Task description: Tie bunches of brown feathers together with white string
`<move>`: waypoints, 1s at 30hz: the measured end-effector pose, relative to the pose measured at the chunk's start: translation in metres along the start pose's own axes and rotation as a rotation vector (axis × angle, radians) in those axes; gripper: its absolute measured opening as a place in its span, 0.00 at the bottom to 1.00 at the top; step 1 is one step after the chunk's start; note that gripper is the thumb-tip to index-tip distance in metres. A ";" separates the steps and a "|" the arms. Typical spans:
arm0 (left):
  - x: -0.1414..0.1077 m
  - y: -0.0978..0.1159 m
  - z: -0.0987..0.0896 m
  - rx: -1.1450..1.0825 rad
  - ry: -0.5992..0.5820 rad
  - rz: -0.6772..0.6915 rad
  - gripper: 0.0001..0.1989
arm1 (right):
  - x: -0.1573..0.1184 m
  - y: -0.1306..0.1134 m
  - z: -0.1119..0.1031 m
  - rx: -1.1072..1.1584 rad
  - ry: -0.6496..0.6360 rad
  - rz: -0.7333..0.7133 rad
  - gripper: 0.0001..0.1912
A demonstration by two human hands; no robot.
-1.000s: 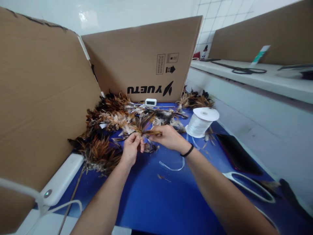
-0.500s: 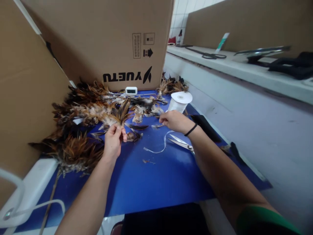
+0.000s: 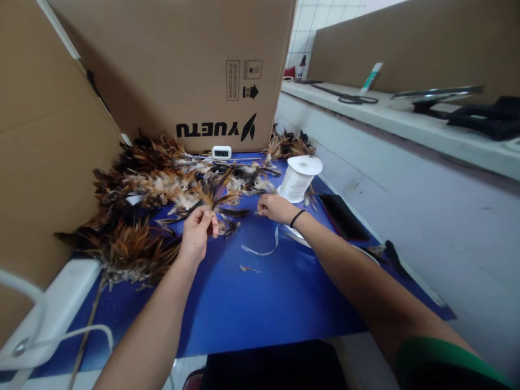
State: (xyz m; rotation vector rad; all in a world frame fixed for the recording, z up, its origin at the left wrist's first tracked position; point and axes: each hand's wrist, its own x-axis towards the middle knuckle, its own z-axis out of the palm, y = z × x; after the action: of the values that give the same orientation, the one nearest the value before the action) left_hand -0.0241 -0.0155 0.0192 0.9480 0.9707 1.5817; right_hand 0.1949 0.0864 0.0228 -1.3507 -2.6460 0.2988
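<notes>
My left hand [image 3: 197, 234] is closed in a pinch around the base of a small bunch of brown and black feathers [image 3: 215, 190], whose tips fan out upward. To its right, my right hand [image 3: 276, 208] hovers low over the blue table with thumb and fingers pressed together; what they pinch, if anything, is too small to make out. Just behind that hand stands a spool of white ribbon [image 3: 296, 181]. A clear strip [image 3: 262, 253] curls out on the table below it. Scissors [image 3: 296, 236] lie mostly hidden under my right forearm.
Heaps of feathers [image 3: 134, 244] cover the table's left side and back. A small white digital display [image 3: 221, 152] stands before a cardboard box [image 3: 170, 70]. A dark phone-like slab [image 3: 344, 216] lies at right. Scissors with black handles [image 3: 357, 99] rest on the wall ledge [image 3: 390, 122].
My right hand has moved a little left, closer to my left hand, and its forearm now covers more of the scissors. The feathers in my left hand look more fanned out.
</notes>
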 end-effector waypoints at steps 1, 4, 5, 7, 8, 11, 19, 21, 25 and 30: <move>0.000 0.000 0.000 0.001 -0.006 -0.001 0.14 | 0.000 0.001 0.003 0.005 -0.003 -0.005 0.07; -0.002 0.000 0.001 0.002 -0.014 -0.021 0.15 | -0.002 0.002 0.004 0.022 -0.004 -0.025 0.08; -0.002 0.000 0.001 0.000 -0.015 -0.031 0.15 | -0.003 0.001 0.002 0.021 0.003 -0.024 0.07; -0.002 -0.001 0.001 -0.006 -0.016 -0.043 0.15 | -0.006 -0.003 -0.005 0.059 0.037 -0.010 0.07; -0.002 -0.002 0.001 -0.012 -0.016 -0.050 0.15 | -0.008 -0.006 -0.010 0.111 0.061 -0.002 0.06; -0.001 -0.003 0.000 -0.035 -0.016 -0.078 0.14 | -0.016 -0.026 -0.029 0.482 0.109 -0.025 0.05; -0.002 -0.003 -0.001 0.008 -0.054 -0.071 0.14 | -0.029 -0.096 -0.055 0.332 0.368 -0.327 0.08; -0.002 -0.003 -0.001 0.042 -0.047 -0.050 0.14 | -0.031 -0.106 -0.058 0.208 0.469 -0.370 0.09; -0.003 -0.004 -0.001 0.150 -0.004 -0.006 0.15 | -0.034 -0.118 -0.066 0.131 0.577 -0.411 0.11; -0.001 -0.008 -0.004 0.306 0.020 0.039 0.15 | -0.026 -0.123 -0.055 0.071 0.354 -0.378 0.10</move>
State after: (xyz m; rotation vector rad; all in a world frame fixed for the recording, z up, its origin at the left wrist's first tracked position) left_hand -0.0248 -0.0156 0.0102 1.1677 1.2389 1.5018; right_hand 0.1262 0.0010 0.1056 -0.7708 -2.4880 0.0919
